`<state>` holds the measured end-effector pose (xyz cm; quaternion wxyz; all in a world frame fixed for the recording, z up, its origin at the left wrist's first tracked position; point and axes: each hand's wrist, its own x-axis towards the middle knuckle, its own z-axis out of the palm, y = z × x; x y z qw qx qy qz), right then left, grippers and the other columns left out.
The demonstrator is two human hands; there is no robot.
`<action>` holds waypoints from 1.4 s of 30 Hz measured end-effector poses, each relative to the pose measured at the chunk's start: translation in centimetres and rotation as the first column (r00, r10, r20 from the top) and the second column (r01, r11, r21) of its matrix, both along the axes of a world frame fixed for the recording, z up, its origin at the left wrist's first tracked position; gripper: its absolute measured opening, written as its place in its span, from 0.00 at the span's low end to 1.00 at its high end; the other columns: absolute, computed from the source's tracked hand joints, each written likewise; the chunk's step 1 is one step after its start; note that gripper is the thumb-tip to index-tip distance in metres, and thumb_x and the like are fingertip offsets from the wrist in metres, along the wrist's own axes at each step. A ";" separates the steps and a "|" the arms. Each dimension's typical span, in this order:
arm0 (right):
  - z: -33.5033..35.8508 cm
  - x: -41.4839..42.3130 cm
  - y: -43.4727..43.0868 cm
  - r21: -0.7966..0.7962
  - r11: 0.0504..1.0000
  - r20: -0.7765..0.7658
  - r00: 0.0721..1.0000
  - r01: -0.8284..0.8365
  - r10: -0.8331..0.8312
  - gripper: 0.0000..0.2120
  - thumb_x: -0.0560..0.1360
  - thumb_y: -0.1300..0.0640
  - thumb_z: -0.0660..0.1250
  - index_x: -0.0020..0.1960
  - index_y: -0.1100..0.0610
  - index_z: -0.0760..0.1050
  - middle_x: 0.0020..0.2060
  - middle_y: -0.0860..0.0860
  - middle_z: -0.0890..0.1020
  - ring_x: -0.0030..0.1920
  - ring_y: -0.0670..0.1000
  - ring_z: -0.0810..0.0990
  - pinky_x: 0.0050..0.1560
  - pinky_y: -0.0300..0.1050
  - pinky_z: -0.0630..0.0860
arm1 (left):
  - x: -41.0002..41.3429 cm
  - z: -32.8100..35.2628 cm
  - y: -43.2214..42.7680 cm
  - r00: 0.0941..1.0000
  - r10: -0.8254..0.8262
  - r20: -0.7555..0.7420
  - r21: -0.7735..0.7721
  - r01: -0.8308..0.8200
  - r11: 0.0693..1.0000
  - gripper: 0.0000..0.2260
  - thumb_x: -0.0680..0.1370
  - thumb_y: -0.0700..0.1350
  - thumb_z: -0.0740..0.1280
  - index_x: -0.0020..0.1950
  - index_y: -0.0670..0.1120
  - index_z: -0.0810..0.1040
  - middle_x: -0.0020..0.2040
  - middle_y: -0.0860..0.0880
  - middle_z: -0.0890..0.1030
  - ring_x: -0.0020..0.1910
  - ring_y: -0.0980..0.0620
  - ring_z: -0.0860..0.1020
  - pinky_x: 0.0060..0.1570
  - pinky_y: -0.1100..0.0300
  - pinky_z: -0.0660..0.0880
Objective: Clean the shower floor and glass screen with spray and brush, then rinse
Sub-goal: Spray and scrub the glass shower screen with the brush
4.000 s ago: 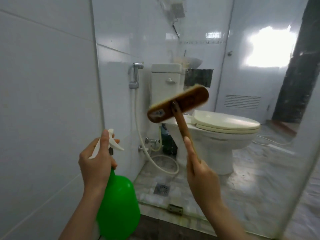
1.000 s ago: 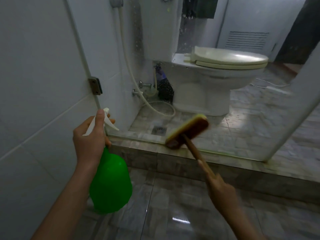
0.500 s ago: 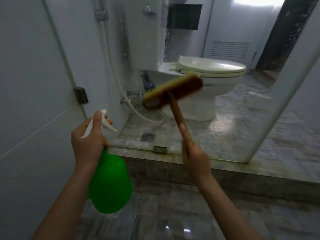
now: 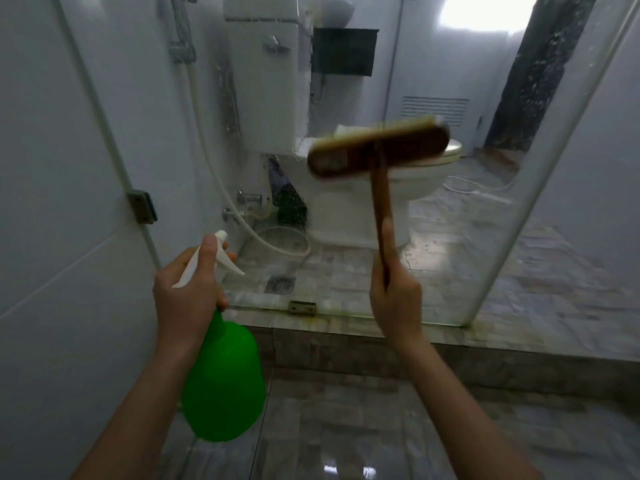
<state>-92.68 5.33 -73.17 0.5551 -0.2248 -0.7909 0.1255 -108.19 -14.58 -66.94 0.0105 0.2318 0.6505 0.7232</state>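
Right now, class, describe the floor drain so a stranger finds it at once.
Start at the white toilet behind the glass screen. On the floor left of it, below the looped hose, lies the drain. It alone is a dark square grate among pale tiles.

A white toilet cistern (image 4: 266, 81) is seen at the upper centre of the frame, with a cream toilet seat (image 4: 453, 152) to its lower right. A white hose (image 4: 221, 188) is hung down the tiled wall left of centre and coiled near a floor drain (image 4: 280, 284). A vented door (image 4: 434, 109) is seen at the upper right.
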 end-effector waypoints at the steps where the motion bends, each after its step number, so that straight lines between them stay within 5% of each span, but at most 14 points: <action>1: 2.2 -0.6 1.1 0.016 1.000 -0.058 0.998 0.014 -0.013 0.25 0.82 0.58 0.55 0.77 0.52 0.52 0.27 0.38 0.62 0.21 0.41 0.62 0.23 0.30 0.63 | 0.3 -0.1 0.3 1.000 -0.009 0.004 -0.002 0.009 1.000 0.14 0.81 0.54 0.63 0.39 0.62 0.83 0.39 0.52 0.86 0.19 0.53 0.69 0.22 0.64 0.69; 5: -0.5 2.0 2.2 -0.007 0.996 -0.055 0.994 0.089 -0.090 0.26 0.82 0.58 0.55 0.78 0.49 0.51 0.26 0.43 0.65 0.21 0.45 0.65 0.22 0.38 0.67 | 1.5 0.4 1.6 0.999 -0.044 0.014 0.018 0.044 0.999 0.11 0.81 0.53 0.63 0.44 0.55 0.83 0.39 0.57 0.86 0.17 0.55 0.69 0.20 0.66 0.68; 10: -11.7 8.2 -2.8 -0.385 0.917 0.072 0.994 0.099 -0.077 0.32 0.81 0.58 0.58 0.74 0.32 0.48 0.25 0.46 0.72 0.21 0.45 0.66 0.21 0.39 0.68 | 3.0 0.3 2.8 0.996 -0.091 -0.017 0.012 0.091 0.996 0.16 0.81 0.54 0.63 0.36 0.65 0.83 0.37 0.48 0.85 0.18 0.54 0.69 0.25 0.62 0.69; 13: -5.8 7.3 -0.5 -0.253 0.965 -0.003 0.997 0.072 -0.075 0.26 0.82 0.53 0.56 0.77 0.42 0.53 0.24 0.46 0.70 0.21 0.46 0.65 0.22 0.40 0.67 | 3.8 -0.1 3.7 0.990 -0.139 0.003 0.007 0.139 0.990 0.17 0.81 0.55 0.63 0.35 0.66 0.83 0.39 0.39 0.83 0.19 0.54 0.68 0.29 0.58 0.69; 16: 1.7 5.9 3.9 -0.111 0.982 -0.146 0.975 0.151 -0.166 0.24 0.82 0.60 0.57 0.77 0.54 0.56 0.25 0.46 0.69 0.22 0.48 0.65 0.22 0.33 0.63 | 4.5 -0.6 4.9 0.987 -0.160 0.023 -0.004 0.160 0.987 0.15 0.81 0.55 0.64 0.37 0.63 0.84 0.40 0.48 0.86 0.18 0.53 0.68 0.26 0.60 0.69; 18: 1.0 6.5 4.7 -0.109 0.979 -0.160 0.969 0.171 -0.188 0.24 0.82 0.59 0.57 0.77 0.53 0.54 0.28 0.53 0.74 0.22 0.49 0.65 0.21 0.38 0.65 | 4.9 -0.5 5.4 0.985 -0.172 0.020 0.007 0.172 0.985 0.13 0.81 0.55 0.64 0.40 0.62 0.83 0.40 0.50 0.86 0.19 0.53 0.68 0.25 0.61 0.70; 21: -8.4 9.5 2.3 -0.301 0.939 -0.077 0.978 0.164 -0.195 0.26 0.82 0.55 0.55 0.77 0.43 0.52 0.29 0.50 0.75 0.22 0.49 0.67 0.22 0.46 0.70 | 5.4 -0.4 6.0 0.983 -0.181 -0.008 0.013 0.181 0.983 0.13 0.81 0.55 0.63 0.40 0.63 0.84 0.38 0.50 0.86 0.19 0.51 0.69 0.24 0.61 0.70; 25: -13.4 11.0 -2.1 -0.565 0.807 -0.054 0.968 0.171 -0.243 0.28 0.81 0.56 0.56 0.75 0.35 0.52 0.42 0.67 0.78 0.22 0.49 0.69 0.23 0.47 0.71 | 5.7 -1.0 6.2 0.981 -0.196 -0.012 0.010 0.196 0.981 0.12 0.82 0.54 0.63 0.43 0.60 0.84 0.39 0.53 0.86 0.19 0.51 0.68 0.22 0.63 0.69; 31: -4.8 7.8 3.7 -0.343 0.922 -0.243 0.931 0.179 -0.271 0.25 0.82 0.57 0.56 0.77 0.51 0.54 0.28 0.48 0.69 0.23 0.50 0.66 0.22 0.36 0.68 | 5.7 -2.3 6.6 0.974 -0.227 -0.011 -0.047 0.226 0.973 0.15 0.82 0.55 0.62 0.39 0.64 0.84 0.40 0.53 0.86 0.19 0.51 0.68 0.22 0.62 0.70; 35: -13.7 10.0 1.0 -0.421 0.895 -0.064 0.980 0.147 -0.191 0.28 0.81 0.56 0.57 0.76 0.39 0.52 0.28 0.54 0.74 0.21 0.46 0.67 0.22 0.43 0.69 | 5.4 -2.5 6.8 0.976 -0.219 -0.008 -0.016 0.218 0.976 0.15 0.81 0.54 0.63 0.39 0.63 0.84 0.41 0.53 0.86 0.19 0.51 0.68 0.22 0.63 0.70; 38: -18.2 11.5 -2.8 -0.517 0.845 0.075 0.991 0.135 -0.112 0.33 0.80 0.59 0.59 0.73 0.31 0.49 0.29 0.51 0.75 0.22 0.46 0.68 0.22 0.35 0.66 | 5.0 -2.8 6.8 0.980 -0.199 -0.008 -0.008 0.199 0.980 0.14 0.82 0.54 0.62 0.40 0.63 0.83 0.41 0.54 0.86 0.19 0.52 0.68 0.22 0.63 0.69; 42: -12.7 9.2 -0.1 -0.411 0.909 -0.080 0.990 0.073 -0.116 0.27 0.82 0.57 0.58 0.76 0.42 0.52 0.25 0.44 0.68 0.22 0.43 0.65 0.24 0.29 0.63 | 4.4 -3.6 6.8 0.981 -0.196 -0.007 -0.015 0.196 0.981 0.12 0.82 0.54 0.62 0.43 0.60 0.83 0.40 0.55 0.86 0.20 0.51 0.69 0.23 0.62 0.68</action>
